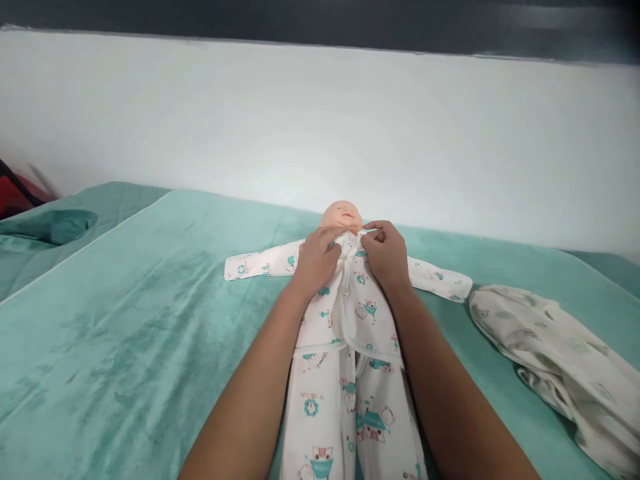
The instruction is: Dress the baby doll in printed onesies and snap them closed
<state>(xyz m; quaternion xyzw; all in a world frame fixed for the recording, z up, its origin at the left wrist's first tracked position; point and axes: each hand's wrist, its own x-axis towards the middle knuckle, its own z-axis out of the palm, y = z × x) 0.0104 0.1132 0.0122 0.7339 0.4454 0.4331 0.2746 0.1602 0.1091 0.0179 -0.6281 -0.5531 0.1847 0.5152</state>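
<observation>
A baby doll [343, 215] lies on its back, its head toward the wall. It wears a white printed baby jacket [370, 310] with sleeves spread to both sides, above matching printed pants [320, 407]. My left hand [319, 260] is closed on the jacket's collar edge, just below the doll's chin. Opposite it, my right hand [386, 252] pinches the other side of the collar, index finger stretched toward the doll's neck. A button [345, 291] shows on the jacket front below my hands. The doll's own hands and feet cannot be seen.
A green velvety sheet [150, 320] covers the bed beneath the doll. On the right lies a crumpled white printed cloth [555, 347] close to one sleeve end. A white wall [320, 120] stands behind the bed. A red and black item [15, 193] is at the far left.
</observation>
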